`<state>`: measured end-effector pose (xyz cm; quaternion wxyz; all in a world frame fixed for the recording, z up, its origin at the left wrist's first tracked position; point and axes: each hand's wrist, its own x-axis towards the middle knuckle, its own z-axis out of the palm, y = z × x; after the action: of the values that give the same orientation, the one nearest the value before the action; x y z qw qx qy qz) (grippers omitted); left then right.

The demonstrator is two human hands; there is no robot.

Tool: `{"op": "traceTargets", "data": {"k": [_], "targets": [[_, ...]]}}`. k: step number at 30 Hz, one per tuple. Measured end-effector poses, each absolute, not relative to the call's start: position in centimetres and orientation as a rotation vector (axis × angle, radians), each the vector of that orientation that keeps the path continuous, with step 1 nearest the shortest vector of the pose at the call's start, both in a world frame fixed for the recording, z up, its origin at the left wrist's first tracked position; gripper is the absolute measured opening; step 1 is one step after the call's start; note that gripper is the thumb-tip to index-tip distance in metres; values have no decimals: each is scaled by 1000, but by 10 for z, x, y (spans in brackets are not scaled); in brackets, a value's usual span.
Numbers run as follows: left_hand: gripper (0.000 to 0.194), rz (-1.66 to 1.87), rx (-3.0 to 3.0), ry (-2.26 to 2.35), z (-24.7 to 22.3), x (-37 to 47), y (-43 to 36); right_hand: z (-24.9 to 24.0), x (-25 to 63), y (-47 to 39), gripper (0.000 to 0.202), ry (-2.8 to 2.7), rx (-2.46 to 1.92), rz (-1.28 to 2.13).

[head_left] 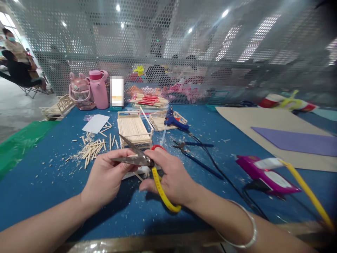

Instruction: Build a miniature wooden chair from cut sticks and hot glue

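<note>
Near the left edge of the desk (184, 225) lies a loose heap of short, pale wooden stick offcuts (92, 151), with crumbly shavings around it and a flat white card (96, 123) just beyond. The left hand (105, 174) has its fingers pinched together, apparently on a thin pale wooden stick (138, 176) jutting out between the hands. Behind, a slatted frame of pale wooden sticks (134, 127) stands on the desk. Scissors with tapered steel blades and red-and-yellow handles (143, 160) are spread apart over the left fingers; the right hand (171, 174) grasps their handles. Farther right lie a blue glue gun (175, 121), dark-blue-handled pliers (195, 160) and a glossy magenta plastic device (268, 175).

The scissors and left fingers hide most of the thin stick; the forearms are cut off below, and the magenta device is blurred.

The desk's blue top is speckled with wood crumbs. A grey perforated metal screen (105, 38) rises behind; left of it, people (19, 66) show above a pale floor.
</note>
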<state>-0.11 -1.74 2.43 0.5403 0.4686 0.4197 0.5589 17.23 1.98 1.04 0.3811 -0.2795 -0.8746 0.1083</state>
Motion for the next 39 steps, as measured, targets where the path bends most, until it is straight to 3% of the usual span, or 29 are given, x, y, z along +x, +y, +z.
{"op": "traceTargets", "data": {"k": [16, 24, 29, 39], "targets": [[11, 1368, 1112, 901, 14, -3, -13, 8, 175, 24, 61, -2226, -664, 83], [14, 1392, 1070, 957, 12, -3, -15, 6, 176, 25, 55, -2226, -672, 180], [16, 1399, 1017, 884, 13, -2, -11, 5, 173, 24, 65, -2228, -711, 318], [17, 1387, 1224, 920, 17, -3, -13, 8, 174, 23, 72, -2255, -739, 281]]}}
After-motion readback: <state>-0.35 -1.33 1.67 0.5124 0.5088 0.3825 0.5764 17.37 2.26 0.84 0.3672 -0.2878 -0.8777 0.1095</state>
